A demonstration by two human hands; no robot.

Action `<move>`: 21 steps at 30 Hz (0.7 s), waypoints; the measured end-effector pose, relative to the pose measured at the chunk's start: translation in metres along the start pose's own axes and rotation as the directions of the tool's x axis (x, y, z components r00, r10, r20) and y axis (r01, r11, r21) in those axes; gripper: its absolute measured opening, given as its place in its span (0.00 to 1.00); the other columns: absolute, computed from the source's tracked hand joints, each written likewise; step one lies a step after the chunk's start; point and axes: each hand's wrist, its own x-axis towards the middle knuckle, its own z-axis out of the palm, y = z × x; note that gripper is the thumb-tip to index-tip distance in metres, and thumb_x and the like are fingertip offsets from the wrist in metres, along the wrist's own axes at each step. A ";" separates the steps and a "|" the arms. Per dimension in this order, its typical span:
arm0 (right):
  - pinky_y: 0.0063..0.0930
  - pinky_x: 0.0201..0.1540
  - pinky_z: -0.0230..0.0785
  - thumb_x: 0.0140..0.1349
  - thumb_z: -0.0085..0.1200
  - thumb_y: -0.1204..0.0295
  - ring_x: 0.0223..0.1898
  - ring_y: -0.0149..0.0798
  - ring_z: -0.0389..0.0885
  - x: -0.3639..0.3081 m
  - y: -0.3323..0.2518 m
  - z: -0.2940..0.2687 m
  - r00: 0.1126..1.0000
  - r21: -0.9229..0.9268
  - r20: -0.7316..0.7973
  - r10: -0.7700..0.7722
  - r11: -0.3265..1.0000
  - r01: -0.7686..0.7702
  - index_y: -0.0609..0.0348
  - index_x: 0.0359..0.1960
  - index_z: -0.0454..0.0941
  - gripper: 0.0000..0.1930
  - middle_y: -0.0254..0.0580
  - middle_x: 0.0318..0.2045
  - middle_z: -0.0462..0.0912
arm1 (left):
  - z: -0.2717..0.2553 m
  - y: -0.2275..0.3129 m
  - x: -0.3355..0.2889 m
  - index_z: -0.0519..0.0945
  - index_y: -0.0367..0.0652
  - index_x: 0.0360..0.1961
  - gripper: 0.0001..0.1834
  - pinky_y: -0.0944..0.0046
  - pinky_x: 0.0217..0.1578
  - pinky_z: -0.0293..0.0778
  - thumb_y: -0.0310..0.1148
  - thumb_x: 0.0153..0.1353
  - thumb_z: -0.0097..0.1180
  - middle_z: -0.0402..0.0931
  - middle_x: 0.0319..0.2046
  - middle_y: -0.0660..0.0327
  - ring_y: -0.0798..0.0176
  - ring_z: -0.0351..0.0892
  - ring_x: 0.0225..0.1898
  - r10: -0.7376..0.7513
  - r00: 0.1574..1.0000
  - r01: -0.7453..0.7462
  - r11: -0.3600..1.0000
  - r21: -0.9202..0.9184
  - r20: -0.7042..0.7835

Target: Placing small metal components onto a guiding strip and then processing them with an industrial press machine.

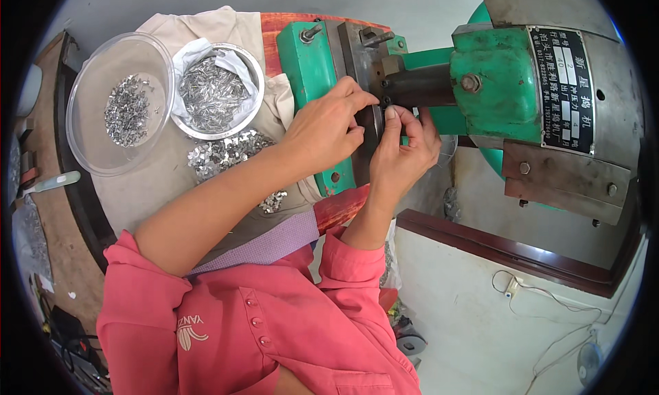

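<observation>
Both my hands meet at the tooling of a green bench press (302, 69), just below the end of its dark round ram (422, 86). My left hand (329, 127) reaches in from the left, its index finger stretched to the steel die plate (353, 52) and its other fingers curled. From below, my right hand (406, 144) comes up beside the ram, thumb and forefinger drawn together at the die. Any small piece between the fingers is too small or hidden to make out.
Left of the press, a clear plastic tub (77, 131) holds small metal bits. Beside it, a lined white bowl (257, 72) contains thin metal pins. Small flat metal pieces (223, 155) lie heaped on a beige cloth (123, 189). The press's flywheel (618, 93) stands at right.
</observation>
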 end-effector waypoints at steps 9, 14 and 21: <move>0.44 0.62 0.60 0.60 0.66 0.63 0.53 0.47 0.77 -0.001 0.002 0.001 1.000 -0.012 0.023 0.012 1.000 -0.012 0.50 0.36 0.89 0.08 0.45 0.48 0.85 | 0.001 -0.005 -0.001 0.77 0.36 0.55 0.25 0.56 0.41 0.78 0.22 0.54 0.59 0.72 0.48 0.54 0.57 0.83 0.38 0.029 1.000 -0.028 0.999 0.030 -0.004; 0.43 0.64 0.58 0.60 0.66 0.62 0.53 0.45 0.78 -0.003 0.001 0.001 1.000 -0.040 0.008 0.014 0.999 -0.014 0.49 0.36 0.90 0.08 0.42 0.48 0.85 | 0.000 -0.003 -0.002 0.77 0.36 0.56 0.25 0.57 0.41 0.78 0.22 0.54 0.59 0.72 0.48 0.54 0.57 0.83 0.38 0.018 1.000 -0.018 0.999 0.040 0.007; 0.42 0.64 0.57 0.60 0.66 0.62 0.52 0.44 0.78 -0.003 0.002 0.002 1.000 -0.039 0.006 0.002 0.999 -0.002 0.49 0.36 0.90 0.08 0.41 0.47 0.86 | 0.000 -0.004 -0.002 0.77 0.36 0.55 0.24 0.57 0.41 0.78 0.22 0.54 0.59 0.72 0.48 0.55 0.57 0.83 0.38 0.029 1.000 -0.028 0.998 0.049 -0.006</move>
